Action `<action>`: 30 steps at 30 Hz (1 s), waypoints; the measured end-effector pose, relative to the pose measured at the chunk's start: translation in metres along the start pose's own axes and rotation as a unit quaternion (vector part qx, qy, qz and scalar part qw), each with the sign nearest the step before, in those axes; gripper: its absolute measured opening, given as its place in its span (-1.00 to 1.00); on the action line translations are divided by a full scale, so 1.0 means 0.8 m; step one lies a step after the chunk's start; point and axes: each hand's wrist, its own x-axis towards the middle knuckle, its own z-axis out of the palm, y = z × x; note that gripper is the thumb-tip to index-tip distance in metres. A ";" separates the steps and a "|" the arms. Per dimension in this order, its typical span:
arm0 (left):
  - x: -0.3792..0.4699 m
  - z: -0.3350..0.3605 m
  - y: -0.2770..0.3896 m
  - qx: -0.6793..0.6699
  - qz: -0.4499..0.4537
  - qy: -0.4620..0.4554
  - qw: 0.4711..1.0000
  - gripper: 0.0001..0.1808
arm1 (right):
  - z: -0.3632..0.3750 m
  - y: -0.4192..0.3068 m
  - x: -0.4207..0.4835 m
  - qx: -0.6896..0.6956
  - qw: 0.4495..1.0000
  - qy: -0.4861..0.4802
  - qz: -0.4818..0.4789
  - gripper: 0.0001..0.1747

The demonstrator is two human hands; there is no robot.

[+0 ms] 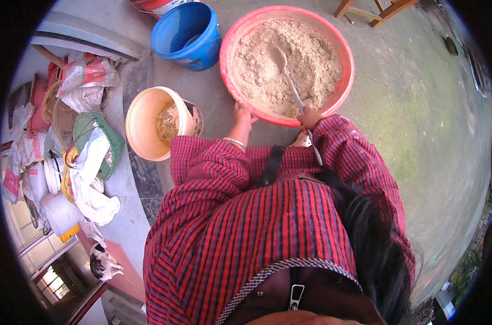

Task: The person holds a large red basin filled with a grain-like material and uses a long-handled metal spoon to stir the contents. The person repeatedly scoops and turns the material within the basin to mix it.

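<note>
A wide red plastic basin (226, 77) stands on the floor ahead of me, filled with a pale, crumbly, meal-like mash (258, 53). My right hand (310, 118) grips the handle of a long ladle (293, 88) at the basin's near right edge. The ladle's bowl rests in the mash near the middle, and its handle end sticks out below my hand. My left hand (242, 115) holds the near left rim of the basin, thumb outside. Left of that hand, a cream plastic bucket (142, 122) has wet yellowish residue inside.
A blue bucket (181, 34) stands left of the basin, with a red bucket (148, 6) behind it. Sacks and bags (83, 142) are piled along the left. Wooden furniture legs (384, 18) stand at the far right. A black-and-white cat (103, 262) appears lower left.
</note>
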 end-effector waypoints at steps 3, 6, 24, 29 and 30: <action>-0.001 0.001 0.000 -0.013 0.008 0.003 1.000 -0.60 | 0.003 0.020 -0.018 -0.028 0.999 -0.040 -0.001 -0.76; 0.002 0.004 0.000 -0.005 0.000 0.004 1.000 -0.60 | -0.023 0.014 -0.067 -0.021 0.996 -0.076 -0.031 -0.70; -0.017 0.006 0.011 0.010 -0.004 0.009 1.000 -0.56 | -0.150 0.025 -0.085 0.132 0.983 0.130 -0.006 -0.67; -0.027 0.011 0.021 0.037 -0.004 -0.014 0.999 -0.56 | -0.117 0.030 0.099 0.030 0.995 0.093 0.015 -0.68; -0.026 0.014 0.023 0.037 -0.004 -0.017 0.999 -0.57 | -0.078 0.060 0.142 -0.105 0.975 0.162 -0.108 -0.73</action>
